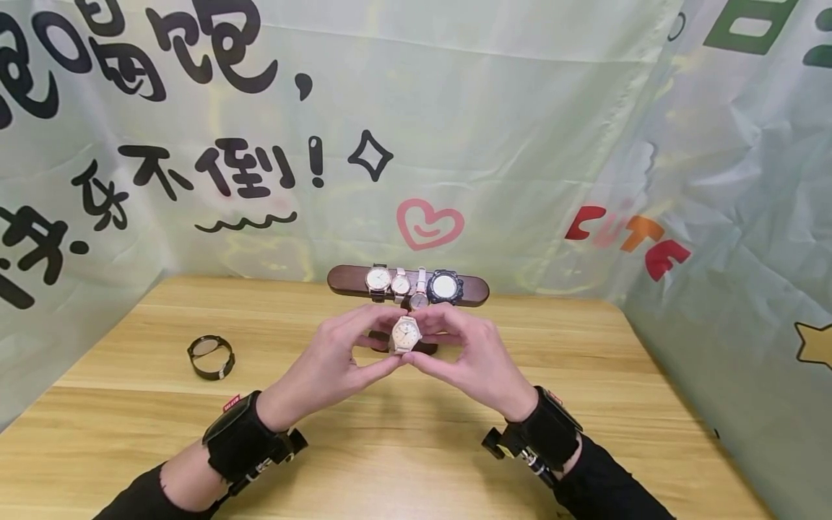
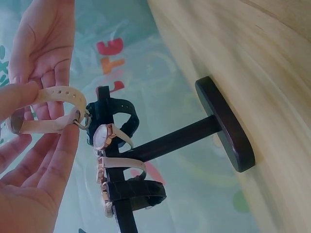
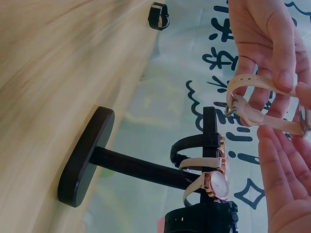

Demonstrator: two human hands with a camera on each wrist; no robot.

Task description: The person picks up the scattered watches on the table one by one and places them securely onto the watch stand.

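Note:
Both hands hold up a wristwatch (image 1: 406, 334) with a pale face and a light beige strap. My left hand (image 1: 331, 354) pinches its left side, and my right hand (image 1: 471, 354) pinches the right side, with thumbs low on the case. In the left wrist view the strap (image 2: 58, 93) forms a buckled loop, the left fingers lying along it. The right wrist view shows the right fingertips (image 3: 267, 138) against the lower strap. Behind the watch stands a dark T-shaped watch stand (image 1: 344, 280), partly hidden by the hands.
Several watches hang on the stand's bar, among them a bulky black one (image 1: 445, 287) and one with a white strap (image 1: 401, 284). A black-strapped watch (image 1: 211, 357) lies on the wooden table (image 1: 130, 426) at the left. A printed cloth (image 1: 520, 144) hangs behind.

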